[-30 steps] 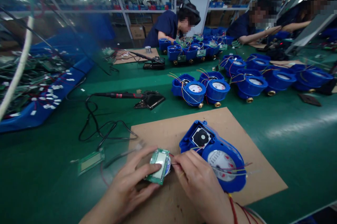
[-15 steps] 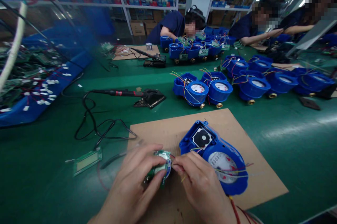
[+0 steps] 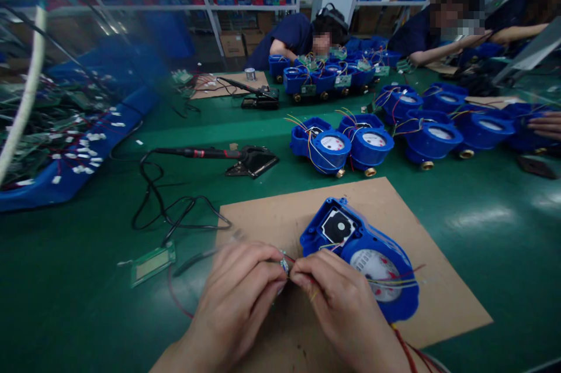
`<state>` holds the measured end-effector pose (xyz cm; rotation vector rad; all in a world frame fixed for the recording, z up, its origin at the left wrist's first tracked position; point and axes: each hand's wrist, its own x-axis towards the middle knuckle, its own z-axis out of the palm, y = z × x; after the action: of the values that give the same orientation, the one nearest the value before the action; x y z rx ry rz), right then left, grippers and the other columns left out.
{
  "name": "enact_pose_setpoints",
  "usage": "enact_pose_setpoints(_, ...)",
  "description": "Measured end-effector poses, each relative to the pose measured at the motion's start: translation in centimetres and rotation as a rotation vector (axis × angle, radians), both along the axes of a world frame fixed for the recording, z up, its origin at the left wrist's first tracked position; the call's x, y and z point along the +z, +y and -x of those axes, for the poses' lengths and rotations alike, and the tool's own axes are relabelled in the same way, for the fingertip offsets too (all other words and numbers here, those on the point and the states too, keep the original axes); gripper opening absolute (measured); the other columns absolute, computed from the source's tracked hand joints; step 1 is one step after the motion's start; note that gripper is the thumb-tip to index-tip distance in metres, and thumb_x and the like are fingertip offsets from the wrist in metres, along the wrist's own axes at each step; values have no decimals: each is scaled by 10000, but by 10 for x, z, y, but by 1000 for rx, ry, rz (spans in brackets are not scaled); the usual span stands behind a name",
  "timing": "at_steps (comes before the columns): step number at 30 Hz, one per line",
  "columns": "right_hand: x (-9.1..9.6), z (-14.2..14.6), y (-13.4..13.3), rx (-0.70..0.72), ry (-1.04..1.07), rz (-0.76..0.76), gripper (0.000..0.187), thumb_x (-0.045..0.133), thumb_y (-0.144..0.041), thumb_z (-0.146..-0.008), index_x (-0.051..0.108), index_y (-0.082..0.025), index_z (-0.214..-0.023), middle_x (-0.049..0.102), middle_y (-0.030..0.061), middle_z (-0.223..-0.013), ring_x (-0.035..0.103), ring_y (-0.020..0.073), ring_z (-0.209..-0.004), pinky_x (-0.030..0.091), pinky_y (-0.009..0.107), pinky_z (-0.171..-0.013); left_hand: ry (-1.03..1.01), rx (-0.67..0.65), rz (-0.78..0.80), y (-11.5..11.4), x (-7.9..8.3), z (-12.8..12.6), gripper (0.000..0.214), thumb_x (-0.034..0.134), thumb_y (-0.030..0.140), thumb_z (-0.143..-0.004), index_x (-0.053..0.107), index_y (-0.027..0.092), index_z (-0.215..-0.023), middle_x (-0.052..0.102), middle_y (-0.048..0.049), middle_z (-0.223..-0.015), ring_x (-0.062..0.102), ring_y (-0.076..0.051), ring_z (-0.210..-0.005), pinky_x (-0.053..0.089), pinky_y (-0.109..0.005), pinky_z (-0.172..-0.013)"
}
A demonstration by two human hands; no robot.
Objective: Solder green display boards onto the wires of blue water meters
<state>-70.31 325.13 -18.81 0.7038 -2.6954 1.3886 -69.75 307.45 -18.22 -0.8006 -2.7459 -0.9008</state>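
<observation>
My left hand (image 3: 239, 297) is closed round a small green circuit board, now almost hidden under its fingers; only a rounded edge (image 3: 284, 266) shows between my hands. My right hand (image 3: 339, 308) pinches thin wires at that same spot, its fingertips touching the left hand's. Both hands rest over a brown cardboard mat (image 3: 407, 215). Just right of them lies an open blue water meter (image 3: 363, 256) with a white dial and coloured wires trailing from it.
A soldering iron (image 3: 197, 153) lies on its black stand (image 3: 254, 162), its cable looping over the green table. A loose green display board (image 3: 151, 263) lies left of the mat. Several blue meters (image 3: 342, 148) stand behind. Other people work at the far side; another person's hand (image 3: 546, 124) reaches in at the right.
My left hand has turned the circuit board and closed over it, so its face no longer shows. My fingertips have drawn together. Another person's hand has appeared at the right edge.
</observation>
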Motion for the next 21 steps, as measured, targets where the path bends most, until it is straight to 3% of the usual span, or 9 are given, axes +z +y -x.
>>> enact_pose_setpoints(10, -7, -5, 6, -15, 96, -106, 102, 450, -172, -866, 545, -202, -887, 578, 7, -804, 514, 134, -752, 425, 276, -673, -22, -57, 116, 6, 10, 12, 153, 414, 117, -834, 492, 211, -926, 530, -11, -983, 454, -165, -909, 296, -353, -801)
enact_pose_setpoints(15, -6, -5, 6, -18, 137, -131, 118, 430, -166, -873, 541, -189, -842, 565, 11, -763, 501, 142, -728, 413, 290, -660, -143, -77, 172, 9, 12, 17, 130, 364, 161, -858, 476, 217, -891, 512, -7, -993, 447, -177, -921, 299, -372, -797)
enact_pose_setpoints(21, -6, -7, 4, -60, 135, -179, 123, 434, -177, -867, 554, -194, -851, 546, 12, -750, 490, 146, -719, 392, 293, -632, -150, 117, -44, -12, 16, 15, 131, 414, 234, -875, 499, 284, -961, 482, 37, -1086, 435, -123, -1046, 342, -281, -869)
